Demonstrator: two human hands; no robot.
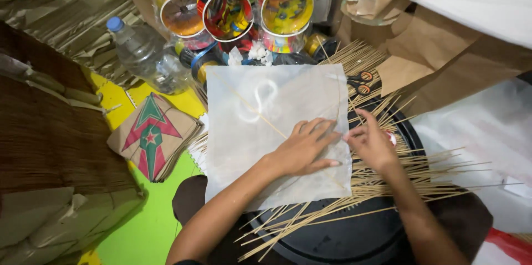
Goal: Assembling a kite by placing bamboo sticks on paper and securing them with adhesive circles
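A square sheet of thin white paper (249, 132) lies over a round black tray (343, 237), with a thin bamboo stick (260, 116) running diagonally under or on it. My left hand (305, 148) presses flat on the sheet near its right edge. My right hand (372, 144) is at that right edge, fingers pinching the paper's border or a curved stick there; which of the two I cannot tell. Several loose bamboo sticks (410, 171) lie scattered beneath and to the right of the sheet.
Spools of coloured thread (227, 13) stand at the back, next to a plastic bottle (141, 54). Orange-handled scissors (360, 82) lie on the sticks. A stack of brown kites with a red and green design (152, 135) sits left. Brown paper (443, 54) and white paper (476, 126) are at the right.
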